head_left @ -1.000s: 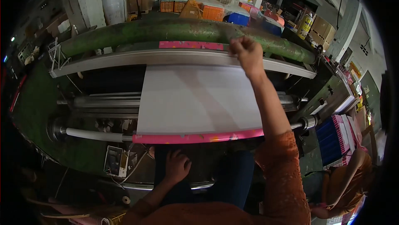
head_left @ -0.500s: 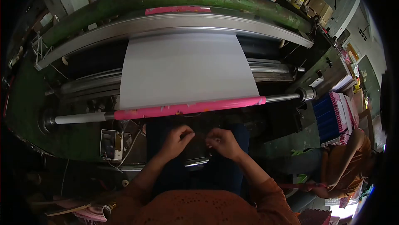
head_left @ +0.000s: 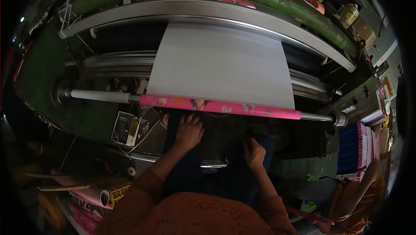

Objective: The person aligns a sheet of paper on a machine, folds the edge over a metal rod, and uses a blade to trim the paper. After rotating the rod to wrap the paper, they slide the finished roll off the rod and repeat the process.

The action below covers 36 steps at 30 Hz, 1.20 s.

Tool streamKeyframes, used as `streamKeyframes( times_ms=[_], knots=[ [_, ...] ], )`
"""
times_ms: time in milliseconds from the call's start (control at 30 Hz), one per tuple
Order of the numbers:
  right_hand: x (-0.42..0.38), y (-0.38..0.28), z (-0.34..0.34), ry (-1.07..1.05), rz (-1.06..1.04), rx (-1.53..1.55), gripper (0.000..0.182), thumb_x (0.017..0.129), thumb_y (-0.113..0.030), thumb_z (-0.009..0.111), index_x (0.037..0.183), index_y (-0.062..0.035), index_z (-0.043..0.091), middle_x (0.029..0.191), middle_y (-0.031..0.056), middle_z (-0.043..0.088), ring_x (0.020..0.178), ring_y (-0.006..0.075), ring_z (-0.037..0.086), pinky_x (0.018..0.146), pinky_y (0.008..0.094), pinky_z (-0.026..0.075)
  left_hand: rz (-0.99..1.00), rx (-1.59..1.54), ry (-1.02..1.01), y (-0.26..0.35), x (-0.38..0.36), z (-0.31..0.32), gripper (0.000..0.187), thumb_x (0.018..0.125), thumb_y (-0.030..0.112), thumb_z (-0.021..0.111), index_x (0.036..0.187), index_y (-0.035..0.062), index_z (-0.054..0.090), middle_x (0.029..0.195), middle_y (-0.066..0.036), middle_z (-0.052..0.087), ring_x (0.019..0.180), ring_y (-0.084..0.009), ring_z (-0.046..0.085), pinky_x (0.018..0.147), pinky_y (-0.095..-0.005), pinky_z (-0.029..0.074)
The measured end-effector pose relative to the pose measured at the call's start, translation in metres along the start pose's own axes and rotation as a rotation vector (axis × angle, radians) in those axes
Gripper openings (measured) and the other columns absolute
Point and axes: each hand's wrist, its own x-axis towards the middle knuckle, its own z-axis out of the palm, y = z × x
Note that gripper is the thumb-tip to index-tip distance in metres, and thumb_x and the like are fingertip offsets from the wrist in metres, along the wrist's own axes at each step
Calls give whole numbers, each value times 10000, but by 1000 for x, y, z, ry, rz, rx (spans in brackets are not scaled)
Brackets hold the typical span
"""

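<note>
My left hand (head_left: pixel 189 132) lies palm down over my left knee, fingers apart, just below the pink printed roll (head_left: pixel 216 106). It holds nothing that I can see. On my right thigh rests my right hand (head_left: pixel 255 153), its fingers curled in; whatever they may hold is hidden. The roll is wound on a metal shaft (head_left: pixel 318 117) that crosses in front of me. From it a wide sheet of white paper (head_left: pixel 223 66) runs up and back under a metal bar (head_left: pixel 208 10) of the machine.
A small open box with electrical parts (head_left: pixel 125 128) stands left of my knee, a cable beside it. At lower left are a striped paper roll (head_left: pixel 103 197) and a yellow basket (head_left: pixel 119 192). A co-worker (head_left: pixel 355 200) sits at right, near blue pleated material (head_left: pixel 349 146).
My hands have moved apart: the left went forward and opened flat over the knee, the right dropped to my thigh. The view has turned, and the pink roll now slants the other way.
</note>
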Motion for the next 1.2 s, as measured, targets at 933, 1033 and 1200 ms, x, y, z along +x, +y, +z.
streamKeyframes(
  times_ms=[933, 1033, 1200],
  knots=[
    [235, -267, -8, -365, -588, 280, 83, 806, -42, 658, 861, 13, 629, 732, 100, 645, 657, 178, 620, 631, 279, 490, 89, -406, 152, 5, -7, -9, 135, 785, 197, 670, 796, 71, 620, 866, -74, 571, 893, -254, 551, 842, -412, 447],
    [253, -273, 31, -351, -600, 138, 87, 805, -69, 645, 867, -8, 645, 772, 124, 673, 681, 230, 648, 647, 320, 506, 244, -451, 140, 10, -16, -62, 197, 754, 179, 703, 840, 53, 578, 902, -94, 560, 937, -266, 560, 842, -421, 461],
    [249, -270, 49, -358, -619, 126, 120, 783, -114, 637, 863, -25, 650, 765, 163, 663, 692, 306, 650, 668, 363, 514, 269, -149, 541, -6, 10, -156, 423, 686, 225, 742, 1019, 6, 599, 1049, -112, 576, 1062, -267, 526, 951, -445, 422]
  ],
)
